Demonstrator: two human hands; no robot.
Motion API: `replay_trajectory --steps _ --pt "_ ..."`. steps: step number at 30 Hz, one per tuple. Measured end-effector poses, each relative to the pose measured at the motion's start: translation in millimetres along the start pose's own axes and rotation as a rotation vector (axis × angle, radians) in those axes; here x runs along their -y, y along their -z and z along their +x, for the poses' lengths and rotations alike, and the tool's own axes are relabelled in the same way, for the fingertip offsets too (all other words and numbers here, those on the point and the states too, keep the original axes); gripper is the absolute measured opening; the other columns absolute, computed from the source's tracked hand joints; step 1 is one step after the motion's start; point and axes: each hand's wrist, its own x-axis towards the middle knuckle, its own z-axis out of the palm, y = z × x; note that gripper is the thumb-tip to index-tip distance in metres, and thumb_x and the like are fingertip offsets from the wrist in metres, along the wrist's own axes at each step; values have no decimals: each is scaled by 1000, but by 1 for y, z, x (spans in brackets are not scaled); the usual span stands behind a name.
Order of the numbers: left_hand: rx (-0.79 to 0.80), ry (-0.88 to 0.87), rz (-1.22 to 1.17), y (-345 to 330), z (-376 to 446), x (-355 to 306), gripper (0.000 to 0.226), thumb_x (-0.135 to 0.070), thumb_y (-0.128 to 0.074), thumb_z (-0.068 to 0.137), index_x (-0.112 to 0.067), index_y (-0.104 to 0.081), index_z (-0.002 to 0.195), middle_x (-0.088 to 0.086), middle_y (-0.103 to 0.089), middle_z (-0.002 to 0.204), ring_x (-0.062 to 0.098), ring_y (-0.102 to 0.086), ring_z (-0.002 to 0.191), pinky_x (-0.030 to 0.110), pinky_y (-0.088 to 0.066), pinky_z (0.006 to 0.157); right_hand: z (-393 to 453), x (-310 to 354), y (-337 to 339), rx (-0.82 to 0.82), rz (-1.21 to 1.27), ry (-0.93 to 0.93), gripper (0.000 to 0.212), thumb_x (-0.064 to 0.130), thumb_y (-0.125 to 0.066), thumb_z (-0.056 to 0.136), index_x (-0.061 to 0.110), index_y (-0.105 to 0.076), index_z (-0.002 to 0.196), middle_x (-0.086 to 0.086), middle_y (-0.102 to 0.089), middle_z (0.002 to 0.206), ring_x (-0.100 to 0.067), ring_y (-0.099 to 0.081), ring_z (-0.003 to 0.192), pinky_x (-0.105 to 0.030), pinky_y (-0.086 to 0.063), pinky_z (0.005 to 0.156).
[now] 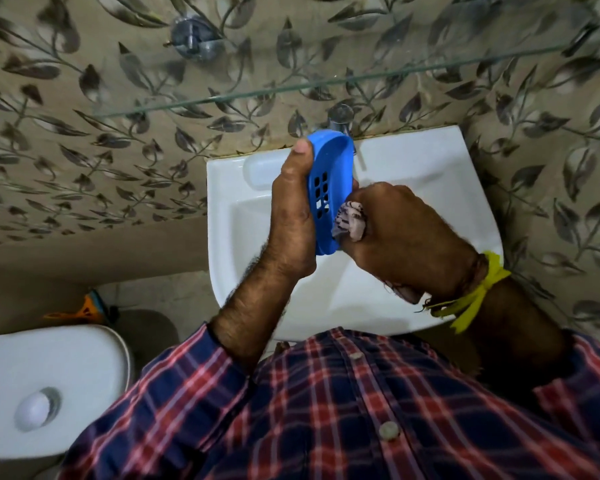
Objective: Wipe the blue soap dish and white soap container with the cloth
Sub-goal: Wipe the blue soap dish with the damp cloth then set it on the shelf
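The white washbasin is the landmark, fixed against the leaf-patterned wall tiles. Over the basin's bowl both forearms reach in from the person's plaid shirt.

The left hand stands edge-on above the basin's left half, its thumb stretched up along the back of the blue soap dish and its palm cupping the dish from the left; it holds the dish firmly. The right hand sits just right of the dish, above the basin's middle, knuckles up and fingers curled into a fist round a bunched cloth, which it presses against the dish's lower inside face. A yellow thread band circles the right wrist.

One soap dish is in view, one cloth, one basin. The dish is held up off the basin, tilted on edge, its long axis running from near the person toward the wall; its open, slotted face turns to the right, toward the cloth. A grid of small drain slots shows in its floor.

Behind the basin a single metal tap stands at the wall, partly hidden by the dish's far end. A glass shelf crosses the wall above the basin. Left of the basin, a white toilet cistern carries one round flush button.
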Motion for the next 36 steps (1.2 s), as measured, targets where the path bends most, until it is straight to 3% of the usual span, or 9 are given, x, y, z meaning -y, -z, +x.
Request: replay_trajectory --steps 4,9,12,14,18,25,28,32,36 --pt "2 24 -17 2 2 10 66 -70 -52 73 -15 -74 102 6 -73 81 20 -70 72 29 -58 64 6 -5 1 200 301 33 27 9 -72 81 26 -57 67 10 -63 64 -6 -62 62 -22 -47 59" --pt "-21 31 -39 7 6 14 74 -78 -52 69 -13 -74 98 10 -70 81 22 -68 71 33 -55 67 8 -27 1 426 897 -21 8 0 -75 82 3 -72 89 3 -72 76 -10 -69 71 -21 -54 65" --pt "-98 33 -83 17 13 8 68 -75 -45 80 -17 -69 106 9 -66 85 24 -65 76 37 -55 74 3 -38 -7 190 1252 -158 11 5 -75 81 4 -74 92 -16 -68 75 -27 -64 70 -40 -53 68" --pt "-116 33 -56 22 12 9 64 -72 -45 85 -16 -63 110 8 -63 86 29 -61 83 43 -52 83 -1 -42 -13 -67 1116 -160 12 11 -79 80 7 -76 91 -27 -70 78 -32 -65 70 -51 -53 65" --pt "-165 55 -10 19 2 13 78 -77 -63 69 -21 -57 123 3 -61 84 23 -64 83 35 -58 72 -10 -34 -19 -185 886 -31 22 18 -89 71 12 -76 87 6 -76 73 -6 -70 63 -19 -54 59" --pt "-157 53 60 38 -14 28 81 -70 -73 60 -24 -43 121 1 -66 93 18 -73 81 37 -60 70 -10 -34 -7 52 700 101 16 6 -85 75 6 -72 84 15 -63 50 -3 -57 38 -11 -42 42" --pt "-69 -151 318 63 -17 28 64 -48 -85 60 -28 -55 113 1 -64 101 12 -69 85 31 -59 75 2 -46 14 224 674 164 15 -9 -78 77 -3 -71 89 9 -66 54 -5 -57 38 -15 -46 40" --pt "62 -313 595 70 -14 23 47 -14 -97 59 -15 -56 82 4 -60 79 16 -56 75 40 -51 71 19 -55 34 343 550 166 24 -7 -81 74 -5 -71 96 -1 -70 63 -5 -60 48 -21 -52 46" --pt "-95 -313 557 65 -19 23 34 -2 -92 66 -19 -64 75 -12 -62 67 7 -55 64 22 -48 62 19 -50 29 -71 473 150 30 5 -87 72 5 -74 99 0 -75 90 -2 -70 76 -22 -58 70"
